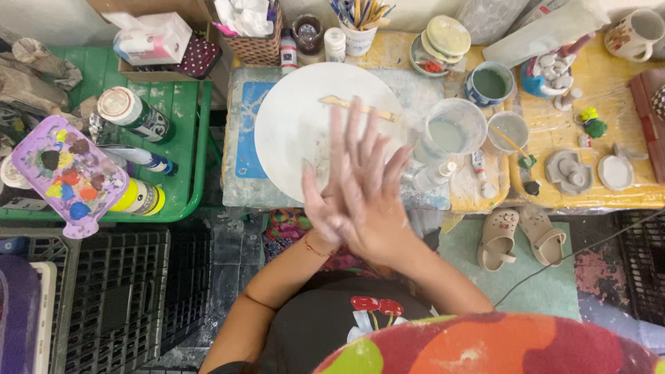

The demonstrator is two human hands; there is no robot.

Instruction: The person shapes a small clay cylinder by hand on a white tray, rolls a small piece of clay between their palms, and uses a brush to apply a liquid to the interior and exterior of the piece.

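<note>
My two hands are pressed palm to palm over the near edge of a round white plate point(291, 118). My right hand point(370, 201) lies on top with its fingers spread and pointing away; my left hand point(320, 208) is underneath, only its thumb side showing. Both are dusted with pale clay. Whether anything lies between the palms is hidden. A thin wooden stick point(357, 107) rests on the plate's far side. A clear cup of cloudy water point(454, 128) stands just right of the plate.
A purple paint palette point(66, 173) and paint bottles point(131, 114) sit on a green stand at left. Bowls point(490, 83), grey clay pieces point(569, 172), a mug point(634, 34) and a brush cup point(359, 28) crowd the yellow table. Sandals point(523, 235) lie on the floor.
</note>
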